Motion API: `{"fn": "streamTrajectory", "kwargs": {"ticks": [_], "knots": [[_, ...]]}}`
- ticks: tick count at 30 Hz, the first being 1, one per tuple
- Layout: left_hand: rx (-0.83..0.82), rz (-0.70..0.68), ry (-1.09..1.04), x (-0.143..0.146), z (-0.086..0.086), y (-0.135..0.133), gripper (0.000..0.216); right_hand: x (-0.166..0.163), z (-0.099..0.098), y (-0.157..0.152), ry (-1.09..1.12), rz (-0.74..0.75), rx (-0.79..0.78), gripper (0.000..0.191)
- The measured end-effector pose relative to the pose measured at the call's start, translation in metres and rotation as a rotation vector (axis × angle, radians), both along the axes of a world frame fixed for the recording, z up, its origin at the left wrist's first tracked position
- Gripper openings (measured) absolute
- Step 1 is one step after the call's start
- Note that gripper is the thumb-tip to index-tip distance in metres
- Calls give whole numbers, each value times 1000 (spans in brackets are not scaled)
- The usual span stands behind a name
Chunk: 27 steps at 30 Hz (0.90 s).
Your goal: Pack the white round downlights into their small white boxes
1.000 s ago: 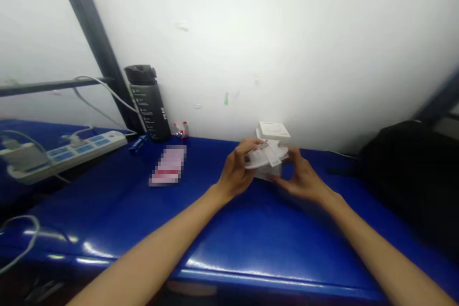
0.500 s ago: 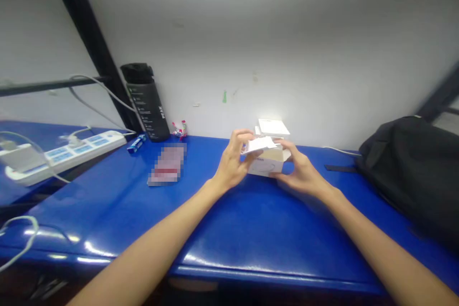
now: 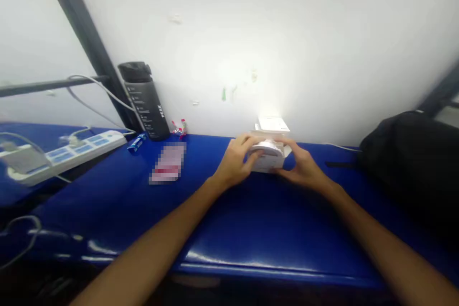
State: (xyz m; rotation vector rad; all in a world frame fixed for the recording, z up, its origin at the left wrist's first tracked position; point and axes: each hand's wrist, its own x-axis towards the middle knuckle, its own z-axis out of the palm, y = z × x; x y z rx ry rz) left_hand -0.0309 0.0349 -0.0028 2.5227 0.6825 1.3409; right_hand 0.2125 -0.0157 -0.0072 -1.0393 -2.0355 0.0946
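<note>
A small white cardboard box (image 3: pixel 266 166) sits between my hands near the back of the blue table, its lid flap (image 3: pixel 274 124) raised toward the wall. My right hand (image 3: pixel 299 165) grips the box's right side, thumb low and fingers at the top. In my left hand (image 3: pixel 236 158), thumb and fingers pinch a white piece with a rounded edge (image 3: pixel 270 149) at the box's opening. Its exact kind is unclear, and I cannot tell how much of it is inside the box.
A black bottle (image 3: pixel 146 105) stands at the back left, near a blue packet (image 3: pixel 136 142) and a shiny candy wrapper (image 3: pixel 179 128). A pixelated flat pinkish item (image 3: pixel 168 163) lies left of my hands. The white power strip (image 3: pixel 86 150) is far left; a black bag (image 3: pixel 412 167) rests right.
The white piece in my left hand has tilted, so its rounded edge now shows over the box front. My right hand and the box stay nearly in place. The wall looks brighter.
</note>
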Motion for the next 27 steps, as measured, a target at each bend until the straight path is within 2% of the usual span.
{"fn": "streamTrajectory", "kwargs": {"ticks": [2, 8, 20, 25, 27], "knots": [[2, 38, 19, 0, 0, -1, 34, 0, 0, -1, -2, -8, 11, 72], [0, 84, 68, 0, 5, -5, 18, 0, 1, -3, -17, -44, -6, 74], [53, 65, 138, 0, 8, -9, 17, 1, 2, -4, -54, -86, -28, 70], [65, 32, 147, 1, 8, -12, 17, -1, 1, -5, -51, -69, -4, 82], [84, 35, 122, 1, 7, -13, 24, -2, -3, -4, -14, -76, 35, 83]]}}
